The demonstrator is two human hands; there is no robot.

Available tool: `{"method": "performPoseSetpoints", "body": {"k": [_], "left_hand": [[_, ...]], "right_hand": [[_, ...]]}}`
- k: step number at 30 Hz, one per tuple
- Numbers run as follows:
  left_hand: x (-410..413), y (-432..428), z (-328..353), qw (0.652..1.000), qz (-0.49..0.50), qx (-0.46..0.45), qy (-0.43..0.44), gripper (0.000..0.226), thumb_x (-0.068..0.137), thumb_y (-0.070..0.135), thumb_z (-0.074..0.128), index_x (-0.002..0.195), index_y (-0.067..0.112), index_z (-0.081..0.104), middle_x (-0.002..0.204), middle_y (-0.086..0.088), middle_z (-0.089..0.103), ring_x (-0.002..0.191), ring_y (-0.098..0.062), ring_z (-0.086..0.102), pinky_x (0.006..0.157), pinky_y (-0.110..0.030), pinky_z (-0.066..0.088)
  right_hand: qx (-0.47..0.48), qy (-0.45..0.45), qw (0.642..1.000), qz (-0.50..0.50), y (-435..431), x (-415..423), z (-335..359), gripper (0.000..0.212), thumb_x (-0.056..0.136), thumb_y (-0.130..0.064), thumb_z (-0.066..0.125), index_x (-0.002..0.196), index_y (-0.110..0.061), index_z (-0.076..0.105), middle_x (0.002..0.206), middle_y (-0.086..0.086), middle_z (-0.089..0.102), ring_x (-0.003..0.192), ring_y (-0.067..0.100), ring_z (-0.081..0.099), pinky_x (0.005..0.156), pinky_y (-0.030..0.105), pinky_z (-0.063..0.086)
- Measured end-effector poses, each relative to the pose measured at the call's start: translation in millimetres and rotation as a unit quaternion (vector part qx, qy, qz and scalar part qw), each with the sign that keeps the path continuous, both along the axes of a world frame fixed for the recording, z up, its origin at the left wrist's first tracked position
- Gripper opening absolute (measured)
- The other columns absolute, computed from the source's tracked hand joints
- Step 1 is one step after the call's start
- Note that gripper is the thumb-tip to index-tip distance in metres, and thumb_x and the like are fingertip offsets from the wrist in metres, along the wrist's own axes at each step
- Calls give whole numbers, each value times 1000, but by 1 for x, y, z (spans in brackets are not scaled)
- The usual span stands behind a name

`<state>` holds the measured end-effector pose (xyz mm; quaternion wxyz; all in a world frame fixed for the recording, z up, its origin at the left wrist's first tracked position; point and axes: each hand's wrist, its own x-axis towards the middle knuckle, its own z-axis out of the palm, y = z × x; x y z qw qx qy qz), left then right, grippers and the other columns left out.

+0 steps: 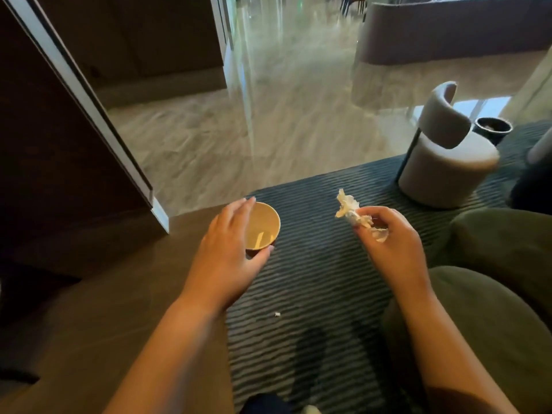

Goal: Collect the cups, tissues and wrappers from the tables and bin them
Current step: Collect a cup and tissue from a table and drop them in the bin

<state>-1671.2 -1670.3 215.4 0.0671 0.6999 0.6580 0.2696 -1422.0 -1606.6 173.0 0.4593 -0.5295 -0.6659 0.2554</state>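
Paper cup (pixel 263 230), mouth up, is gripped by the left hand (pixel 230 246) at the right edge of the table (pixel 119 294), fingers on its far rim and thumb on the near side. To its right, the right hand (pixel 394 240) pinches a crumpled tissue (pixel 348 206) over the striped carpet (pixel 313 279).

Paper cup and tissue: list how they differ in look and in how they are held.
The paper cup is a rigid round shape, tan inside; the tissue is white and crumpled. The cup's mouth opens upward and it looks empty; the tissue has no set form. The left hand wraps round the cup's side; the right hand pinches the tissue's lower end. Both are in hand.
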Motion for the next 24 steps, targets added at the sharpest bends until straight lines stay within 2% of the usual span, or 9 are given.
{"method": "performPoseSetpoints", "body": {"k": [4, 8, 13, 15, 18, 22, 24], "left_hand": [[13, 110, -2, 999, -16, -8, -34, 80, 79, 37, 68, 145, 24, 25, 145, 6, 29, 131, -12, 27, 104, -34, 29], [30, 239, -16, 997, -50, -5, -56, 79, 79, 36, 69, 145, 23, 26, 144, 4, 29, 130, -12, 27, 102, -26, 24], [39, 420, -23, 994, -95, -7, -63, 78, 79, 35, 69, 144, 23, 28, 144, 1, 31, 129, -15, 29, 101, -25, 23], [45, 487, -20, 992, -109, -5, -63, 77, 79, 35, 69, 143, 22, 29, 144, 2, 32, 128, -15, 31, 99, -24, 24], [61, 578, -14, 988, -137, -8, -64, 77, 77, 34, 70, 142, 20, 32, 140, -2, 36, 124, -17, 35, 97, -24, 26], [85, 684, -15, 981, -184, -28, -61, 76, 77, 37, 68, 142, 19, 33, 139, -1, 37, 123, -19, 39, 96, -26, 29], [99, 741, -21, 978, -199, -29, -58, 75, 78, 39, 67, 142, 20, 32, 140, 1, 36, 124, -18, 38, 96, -25, 29]], "right_hand": [[-1, -17, 1000, -9, 94, 10, 4, 18, 83, -22, 70, 100, -24, 66, 98, -12, 62, 90, -1, 57, 76, 7, 41], [3, -37, 999, -39, 201, 21, -5, 18, 83, -23, 71, 101, -21, 67, 99, -12, 61, 91, -3, 57, 77, 6, 41], [-10, -53, 997, -62, 352, 29, -9, 15, 85, -26, 67, 99, -28, 65, 100, -15, 60, 92, -7, 55, 76, 5, 41], [-23, -43, 996, -70, 408, 30, -5, 13, 85, -25, 67, 97, -31, 65, 99, -14, 60, 91, -6, 56, 75, 7, 42], [-6, -43, 995, -90, 483, 37, -3, 12, 85, -25, 68, 97, -26, 67, 97, -11, 61, 90, -1, 58, 76, 11, 46], [-24, 5, 991, -133, 567, 59, -15, 12, 85, -30, 68, 96, -26, 68, 96, -13, 62, 90, 4, 63, 76, 21, 53], [-32, -1, 987, -158, 614, 75, -25, 10, 86, -30, 66, 96, -29, 67, 96, -14, 63, 90, 3, 63, 76, 20, 53]]}}
